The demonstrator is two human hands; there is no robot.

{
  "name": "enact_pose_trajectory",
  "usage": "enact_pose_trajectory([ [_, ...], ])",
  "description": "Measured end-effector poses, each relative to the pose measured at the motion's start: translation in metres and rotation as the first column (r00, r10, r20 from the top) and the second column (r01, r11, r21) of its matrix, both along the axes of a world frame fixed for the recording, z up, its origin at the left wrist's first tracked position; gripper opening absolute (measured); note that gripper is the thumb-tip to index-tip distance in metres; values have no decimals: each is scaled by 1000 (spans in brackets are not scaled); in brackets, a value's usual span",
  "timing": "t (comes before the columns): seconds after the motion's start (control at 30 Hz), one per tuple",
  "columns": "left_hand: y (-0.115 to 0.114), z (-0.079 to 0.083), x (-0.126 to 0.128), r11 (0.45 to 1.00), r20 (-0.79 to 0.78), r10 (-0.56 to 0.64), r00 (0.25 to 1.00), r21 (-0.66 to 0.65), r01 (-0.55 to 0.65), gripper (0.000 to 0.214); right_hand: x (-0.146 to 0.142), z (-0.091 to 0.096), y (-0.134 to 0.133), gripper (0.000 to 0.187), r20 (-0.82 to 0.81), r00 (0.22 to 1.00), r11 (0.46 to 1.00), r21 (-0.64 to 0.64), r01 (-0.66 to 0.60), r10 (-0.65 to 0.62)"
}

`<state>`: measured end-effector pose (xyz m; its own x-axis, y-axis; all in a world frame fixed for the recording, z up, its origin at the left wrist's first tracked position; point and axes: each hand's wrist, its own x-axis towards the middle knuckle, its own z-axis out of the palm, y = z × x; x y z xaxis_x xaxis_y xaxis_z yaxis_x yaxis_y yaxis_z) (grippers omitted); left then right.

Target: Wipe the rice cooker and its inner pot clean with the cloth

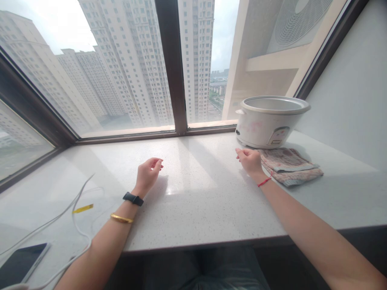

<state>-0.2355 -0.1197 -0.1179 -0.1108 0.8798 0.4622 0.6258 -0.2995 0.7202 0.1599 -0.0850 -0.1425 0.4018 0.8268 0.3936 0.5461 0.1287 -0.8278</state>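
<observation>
Currently both hands hover over the pale worktop (193,209), loosely curled, grasping nothing. Left hand (148,172) at frame centre, well apart from anything. Right hand (249,160) right of centre, just beside the folded patterned cloth (288,165); white rice cooker (270,121) behind it, lid off, near the window. Judgement: to take the cloth cleanly, pinch its near edge and lift clear of the cooker. Phone (21,264) and white cable (75,217) lower left.
</observation>
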Motion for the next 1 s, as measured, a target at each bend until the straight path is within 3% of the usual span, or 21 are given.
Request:
enact_pose_trajectory([
  [0.37,0,-1,1,1000,-5,-2,1000,-12,2,25,1,-1,3,43,-6,999,999,-14,46,-46],
  [1.0,-1,0,1,1000,-10,-4,1000,-4,4,24,1,-3,2,45,-34,999,1000,1,-23,23],
])
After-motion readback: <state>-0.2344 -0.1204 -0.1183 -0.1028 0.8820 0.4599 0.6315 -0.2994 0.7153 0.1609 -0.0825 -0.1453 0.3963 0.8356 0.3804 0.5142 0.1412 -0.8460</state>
